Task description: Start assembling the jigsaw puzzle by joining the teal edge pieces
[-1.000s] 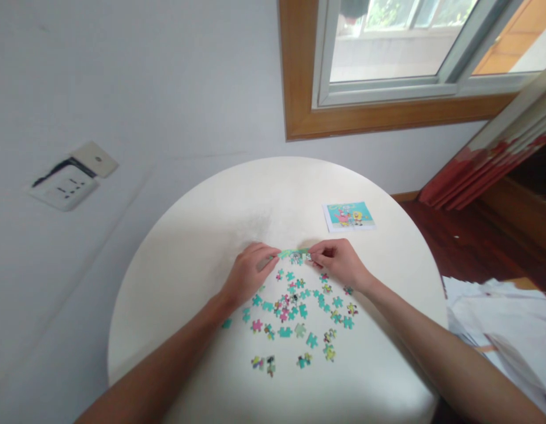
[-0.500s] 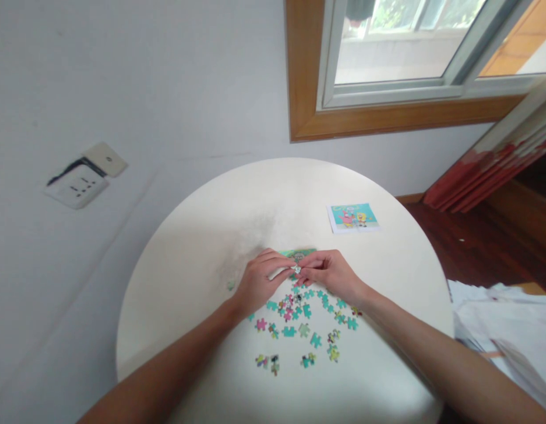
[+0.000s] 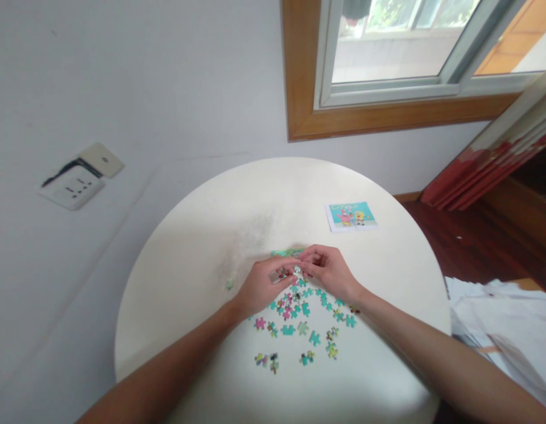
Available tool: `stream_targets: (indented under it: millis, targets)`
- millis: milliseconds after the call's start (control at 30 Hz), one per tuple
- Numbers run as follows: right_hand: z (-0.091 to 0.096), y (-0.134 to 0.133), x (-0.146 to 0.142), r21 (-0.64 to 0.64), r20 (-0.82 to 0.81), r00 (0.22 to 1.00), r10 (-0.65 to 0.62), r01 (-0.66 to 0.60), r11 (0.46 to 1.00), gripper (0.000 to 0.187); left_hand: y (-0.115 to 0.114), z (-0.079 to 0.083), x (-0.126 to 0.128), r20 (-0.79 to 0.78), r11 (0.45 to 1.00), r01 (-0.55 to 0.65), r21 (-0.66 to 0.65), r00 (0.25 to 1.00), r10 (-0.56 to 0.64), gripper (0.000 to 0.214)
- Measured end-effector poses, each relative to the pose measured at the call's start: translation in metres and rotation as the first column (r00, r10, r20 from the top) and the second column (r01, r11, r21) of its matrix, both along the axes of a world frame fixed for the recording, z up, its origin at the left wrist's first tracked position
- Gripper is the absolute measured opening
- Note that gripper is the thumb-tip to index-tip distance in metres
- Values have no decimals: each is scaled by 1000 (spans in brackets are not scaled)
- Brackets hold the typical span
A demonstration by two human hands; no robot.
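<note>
Near the middle of the white round table (image 3: 176, 265), my two hands meet over a partly covered green picture section (image 3: 287, 252). Between their fingertips shows a small pale puzzle piece (image 3: 297, 269). My right hand (image 3: 329, 272) pinches this piece with thumb and fingers. My left hand (image 3: 263, 284) is beside it, thumb and forefinger apart, fingertips close to the right hand's. Below the hands lie several loose puzzle pieces, among them a pink piece (image 3: 260, 323), a teal piece (image 3: 315, 338) and a pale green piece (image 3: 303, 327).
A reference picture card (image 3: 352, 216) with a pink and a yellow cartoon figure lies at the table's back right. One pale piece (image 3: 229, 284) sits left of my left hand. Papers (image 3: 502, 318) are heaped at right; a wall and window (image 3: 388, 53) stand behind.
My left thumb has come away from the forefinger and dropped lower. The right hand stays at the small piece with its fingers slightly shifted. The whole view has moved a little.
</note>
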State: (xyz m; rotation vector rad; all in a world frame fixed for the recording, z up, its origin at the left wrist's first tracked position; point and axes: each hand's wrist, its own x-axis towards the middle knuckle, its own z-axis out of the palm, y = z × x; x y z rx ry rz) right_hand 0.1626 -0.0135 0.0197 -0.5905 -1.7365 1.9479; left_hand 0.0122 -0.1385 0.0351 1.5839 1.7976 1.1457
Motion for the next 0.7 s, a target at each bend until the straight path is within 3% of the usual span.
stream_targets:
  millis: [133,233,333,433,700]
  targets:
    - [-1,0,-1,-6,-14,1000,5,-5,1000,21,1,-4,-3,7,998,-57,34,998,57,18]
    - [1,0,2,177,5,999,-47,45,983,12,1,-7,-5,11,991,-127,48,992,127,18]
    - [4,-2,6,457,-24,998,-52,57,888,7,2,-10,-7,23,982,-179,60,984,178,19]
    - [8,-4,7,617,-75,997,-1,47,785,14,2,-10,-7,38,978,-198,72,980,196,18]
    - [11,-5,7,694,-114,992,54,41,719,15,2,-14,-2,196,980,-191,53,965,177,20]
